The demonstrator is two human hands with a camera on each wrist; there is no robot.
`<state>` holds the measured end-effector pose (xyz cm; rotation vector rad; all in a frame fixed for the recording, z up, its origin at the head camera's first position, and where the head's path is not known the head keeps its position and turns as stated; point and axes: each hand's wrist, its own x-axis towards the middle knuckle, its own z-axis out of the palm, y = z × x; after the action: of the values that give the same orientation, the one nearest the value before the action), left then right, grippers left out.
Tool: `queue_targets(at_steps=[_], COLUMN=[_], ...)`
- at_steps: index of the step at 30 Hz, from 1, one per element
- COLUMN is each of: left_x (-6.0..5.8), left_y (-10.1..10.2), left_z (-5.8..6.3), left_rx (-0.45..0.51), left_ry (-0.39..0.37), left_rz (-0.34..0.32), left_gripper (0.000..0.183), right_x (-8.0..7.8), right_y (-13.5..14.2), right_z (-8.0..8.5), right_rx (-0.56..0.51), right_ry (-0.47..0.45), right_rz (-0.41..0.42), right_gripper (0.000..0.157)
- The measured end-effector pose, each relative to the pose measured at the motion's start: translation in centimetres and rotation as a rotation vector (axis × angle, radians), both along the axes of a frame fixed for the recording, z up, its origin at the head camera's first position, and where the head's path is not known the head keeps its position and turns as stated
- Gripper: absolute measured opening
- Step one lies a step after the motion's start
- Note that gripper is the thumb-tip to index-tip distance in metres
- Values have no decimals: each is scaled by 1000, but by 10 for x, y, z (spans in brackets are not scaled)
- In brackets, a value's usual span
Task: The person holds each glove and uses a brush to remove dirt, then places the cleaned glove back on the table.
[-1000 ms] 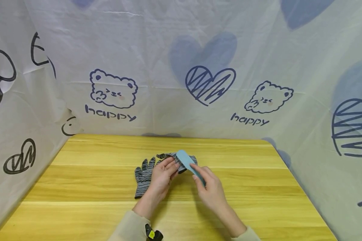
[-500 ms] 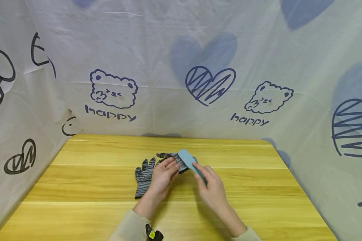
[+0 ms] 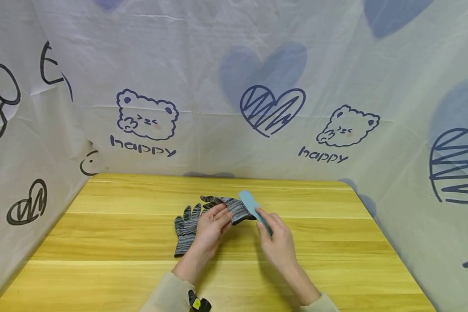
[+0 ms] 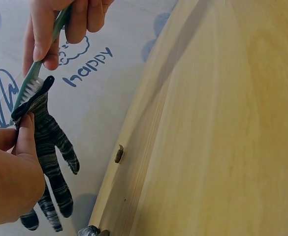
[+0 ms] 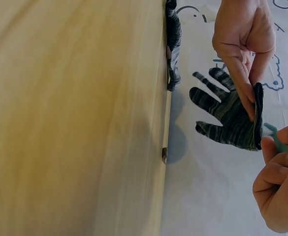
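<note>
My left hand [image 3: 210,227] pinches a grey-and-black striped knit glove [image 3: 238,211] by its cuff end, above the table, with the glove's fingers pointing away to the left. A light blue brush [image 3: 248,202] is gripped by its handle in my right hand [image 3: 277,240], index finger stretched along it. White bristles [image 4: 32,90] meet the glove's dark cuff in the left wrist view. From the right wrist, the glove's fingers hang spread out, and only a bit of the brush handle [image 5: 284,147] shows. A matching second glove [image 3: 185,234] lies flat beside my left hand, partly covered by it.
Yellow wood-grain table [image 3: 335,264] spreads under both hands. Behind it and along the sides hangs a pale cloth [image 3: 210,130] printed with hearts and bears. A small dark bit [image 4: 119,154] shows at the table's edge in the left wrist view.
The brush and my right hand have slid to the right along the held glove, from its middle to its cuff. My left hand and the lying glove stay put.
</note>
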<state>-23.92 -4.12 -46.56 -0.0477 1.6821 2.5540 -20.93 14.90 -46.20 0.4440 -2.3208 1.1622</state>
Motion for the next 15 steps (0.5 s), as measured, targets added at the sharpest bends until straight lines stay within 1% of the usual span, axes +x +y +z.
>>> queue_targets(at_steps=[6,10,13,15], left_x=[0,0,0,1], left_y=[0,-1,-2,-2], left_z=[0,0,0,0], left_rx=[2,3,0,-3], left_ry=[-1,-9,-12,-12], left_rz=[-7,-4,-4,-9], left_gripper=[60,61,61,61], right_x=[-1,-3,-4,-4], right_y=[2,4,6,6], right_z=[2,3,3,3], right_rx=[-13,-32,-45,-51], right_ry=[-29,-30,-5,31], right_rz=[-40,-76,-81,-56], right_gripper=[42,43,43,44])
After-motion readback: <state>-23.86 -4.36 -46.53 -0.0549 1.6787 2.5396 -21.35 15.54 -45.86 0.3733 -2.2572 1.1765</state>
